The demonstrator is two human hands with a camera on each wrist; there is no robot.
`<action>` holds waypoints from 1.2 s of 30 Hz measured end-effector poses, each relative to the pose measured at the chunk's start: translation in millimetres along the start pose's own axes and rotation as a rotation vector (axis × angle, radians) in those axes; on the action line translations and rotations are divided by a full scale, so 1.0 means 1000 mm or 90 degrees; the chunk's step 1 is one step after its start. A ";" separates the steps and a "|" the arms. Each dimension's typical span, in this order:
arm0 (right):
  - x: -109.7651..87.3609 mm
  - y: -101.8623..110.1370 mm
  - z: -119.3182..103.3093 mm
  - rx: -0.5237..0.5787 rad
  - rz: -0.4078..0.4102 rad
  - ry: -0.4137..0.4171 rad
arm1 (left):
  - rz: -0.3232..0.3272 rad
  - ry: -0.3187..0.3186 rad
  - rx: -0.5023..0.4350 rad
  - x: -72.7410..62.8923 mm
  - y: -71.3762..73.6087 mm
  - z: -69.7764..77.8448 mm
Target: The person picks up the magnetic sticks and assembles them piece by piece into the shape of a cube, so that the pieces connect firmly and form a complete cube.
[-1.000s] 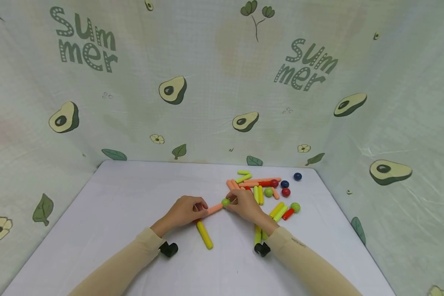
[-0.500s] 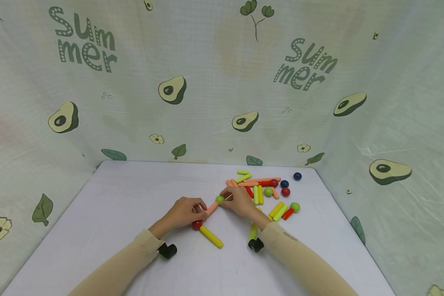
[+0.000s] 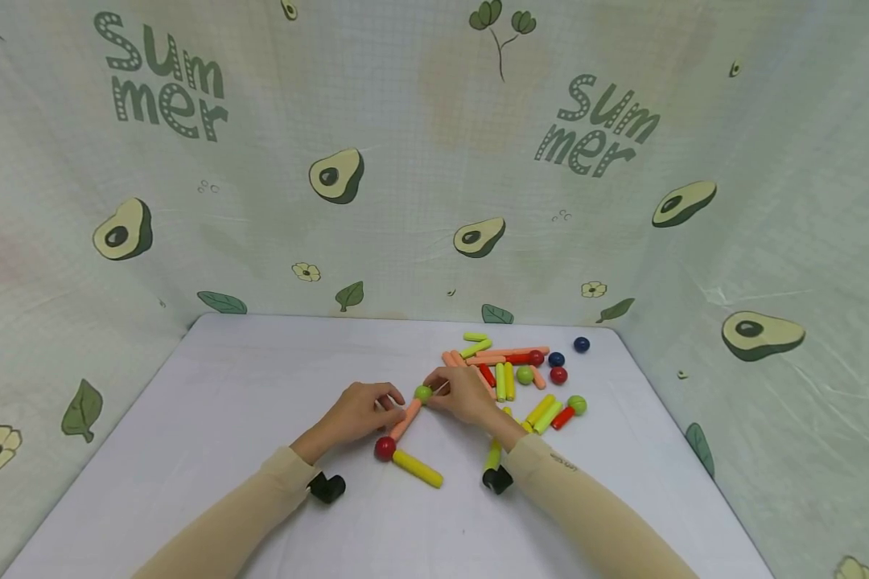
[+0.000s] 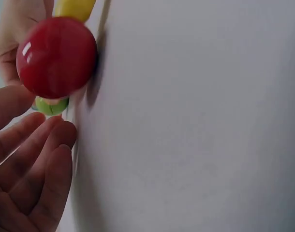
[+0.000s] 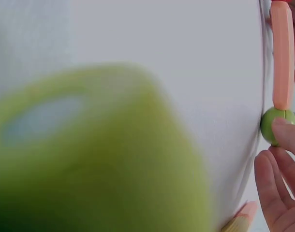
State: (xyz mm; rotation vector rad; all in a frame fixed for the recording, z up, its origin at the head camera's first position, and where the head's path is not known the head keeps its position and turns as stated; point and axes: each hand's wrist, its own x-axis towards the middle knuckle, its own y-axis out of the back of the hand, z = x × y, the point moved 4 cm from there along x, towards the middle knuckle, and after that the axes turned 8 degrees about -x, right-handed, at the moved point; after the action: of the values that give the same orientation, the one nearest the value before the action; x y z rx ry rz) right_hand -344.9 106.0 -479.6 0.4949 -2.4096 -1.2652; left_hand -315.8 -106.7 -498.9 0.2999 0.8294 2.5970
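Note:
In the head view a red ball (image 3: 385, 449) joins a yellow stick (image 3: 418, 468) and a peach stick (image 3: 405, 420) into a bent shape on the table. A green ball (image 3: 423, 394) sits at the peach stick's far end. My right hand (image 3: 463, 396) pinches this green ball; its thumb (image 5: 287, 135) lies on the ball in the right wrist view. My left hand (image 3: 362, 412) is beside the peach stick with loosely bent fingers (image 4: 55, 179), thumb apart from them. In the left wrist view the red ball hides most of the peach stick.
Several peach, yellow, lime and red sticks lie loose at the right, among them a lime stick (image 3: 548, 417). Dark blue balls (image 3: 582, 344), a red ball (image 3: 558, 375) and green balls (image 3: 525, 375) are there too. A blurred lime tube (image 5: 118, 159) looms near the right wrist camera.
The green ball and right hand have moved left. The joined piece has turned, its yellow stick swinging right and the red ball coming out from under the left hand, whose grip has loosened.

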 end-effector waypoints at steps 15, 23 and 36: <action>-0.006 -0.007 -0.008 0.024 -0.078 0.037 | 0.001 -0.010 -0.016 0.025 -0.001 -0.011; -0.014 0.003 -0.007 0.010 -0.096 0.047 | 0.003 -0.005 -0.010 0.024 0.000 -0.013; -0.074 0.065 0.009 -0.053 -0.151 0.077 | 0.045 0.014 0.018 0.009 0.015 -0.019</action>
State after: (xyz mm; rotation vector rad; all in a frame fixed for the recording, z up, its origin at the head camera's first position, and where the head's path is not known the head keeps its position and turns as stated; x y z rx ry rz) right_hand -293.6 181.6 -441.9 0.8282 -2.2393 -1.3815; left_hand -334.7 -123.7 -504.8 0.3138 0.8783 2.6600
